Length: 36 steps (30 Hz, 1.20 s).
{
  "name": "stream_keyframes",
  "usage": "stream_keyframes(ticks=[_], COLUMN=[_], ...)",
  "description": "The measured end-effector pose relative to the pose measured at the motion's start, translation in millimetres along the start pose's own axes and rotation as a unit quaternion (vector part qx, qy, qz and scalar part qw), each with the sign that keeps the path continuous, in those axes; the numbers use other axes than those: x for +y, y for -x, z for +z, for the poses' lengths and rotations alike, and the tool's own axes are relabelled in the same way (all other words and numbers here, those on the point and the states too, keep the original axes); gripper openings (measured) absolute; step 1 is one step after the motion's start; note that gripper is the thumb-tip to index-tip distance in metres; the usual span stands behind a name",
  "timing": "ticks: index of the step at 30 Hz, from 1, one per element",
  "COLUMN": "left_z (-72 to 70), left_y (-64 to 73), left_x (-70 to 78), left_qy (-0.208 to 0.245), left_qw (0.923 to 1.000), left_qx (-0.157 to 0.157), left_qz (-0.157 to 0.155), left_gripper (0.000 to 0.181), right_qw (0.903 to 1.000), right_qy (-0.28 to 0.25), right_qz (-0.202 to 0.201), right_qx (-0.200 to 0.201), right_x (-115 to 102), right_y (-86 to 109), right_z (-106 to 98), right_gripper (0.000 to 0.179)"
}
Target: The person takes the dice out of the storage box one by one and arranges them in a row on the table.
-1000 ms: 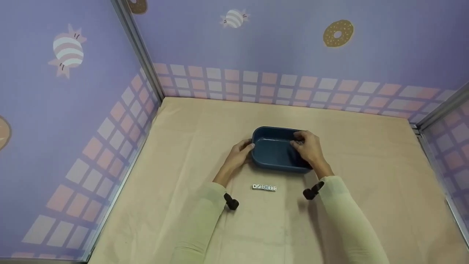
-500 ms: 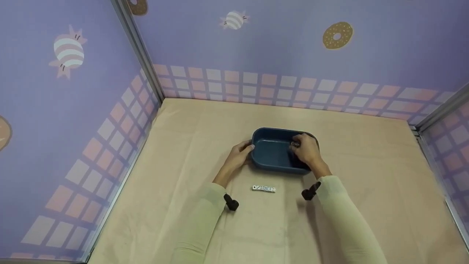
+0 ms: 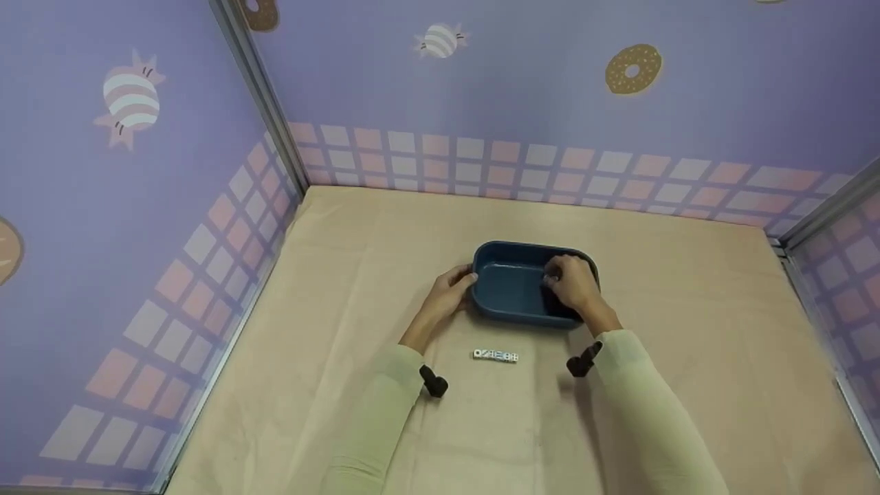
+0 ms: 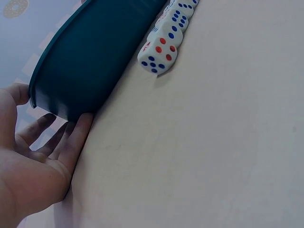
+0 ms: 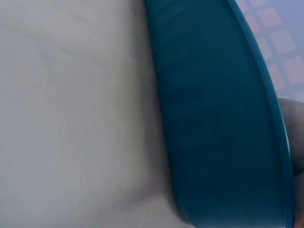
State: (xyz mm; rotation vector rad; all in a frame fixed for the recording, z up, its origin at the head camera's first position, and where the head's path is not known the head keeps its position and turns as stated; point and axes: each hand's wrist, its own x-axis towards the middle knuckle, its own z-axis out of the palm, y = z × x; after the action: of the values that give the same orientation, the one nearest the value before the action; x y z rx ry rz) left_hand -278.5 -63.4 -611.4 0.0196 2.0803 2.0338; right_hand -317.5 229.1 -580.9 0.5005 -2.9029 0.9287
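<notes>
While the left hand (image 3: 440, 299) grips the left end of a dark blue dish (image 3: 507, 285), as the head view shows, the right hand (image 3: 574, 283) reaches over the right part of the dish with its fingers bent inside; whether they pinch anything is too small to tell. On the near side of the dish, well apart from either hand, a row of white dice (image 3: 495, 355) lies on the beige cloth (image 3: 371, 275). From the left wrist, the thumb (image 4: 18, 93) bears on the rim and the other fingers reach the outer side lower down; the nearest die (image 4: 158, 56) (five blue pips on one face, four red on another) heads the row, its dice set end to end. From the right wrist, the outer wall of the dish fills the middle, and only a sliver of the right hand shows beyond the rim.
</notes>
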Motion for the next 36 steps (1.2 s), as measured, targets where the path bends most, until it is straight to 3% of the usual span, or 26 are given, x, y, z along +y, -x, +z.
stream_keyframes(ticks=[16, 22, 25, 31, 36], left_z=[8.0, 6.2, 4.7, 1.4, 1.1], left_y=[0.2, 1.2, 1.7, 1.8, 0.8], left_x=[-1.1, 0.4, -0.1, -1.1, -1.5], left_qy=[0.016, -0.007, -0.009, -0.018, -0.015], left_qw=[0.9998, 0.9999, 0.9999, 0.9997, 0.9998], left_qx=[-0.012, -0.008, -0.004, 0.014, 0.010], left_qz=[0.006, -0.001, -0.004, 0.000, 0.006], left_gripper=[0.054, 0.055, 0.055, 0.054, 0.053], right_qw=[0.9996, 0.9992, 0.9971, 0.9941, 0.9890], right_qy=[0.024, -0.011, -0.043, -0.058, -0.063], right_qz=[0.006, -0.012, -0.027, -0.081, -0.126], right_qx=[-0.017, 0.035, 0.057, 0.045, 0.044], right_x=[2, 0, -5, -28, -47], right_y=[6.4, 4.7, 5.7, 14.0, 30.8], right_z=[0, -3, -8, -25, -37], right_gripper=[0.013, 0.009, 0.006, 0.005, 0.005])
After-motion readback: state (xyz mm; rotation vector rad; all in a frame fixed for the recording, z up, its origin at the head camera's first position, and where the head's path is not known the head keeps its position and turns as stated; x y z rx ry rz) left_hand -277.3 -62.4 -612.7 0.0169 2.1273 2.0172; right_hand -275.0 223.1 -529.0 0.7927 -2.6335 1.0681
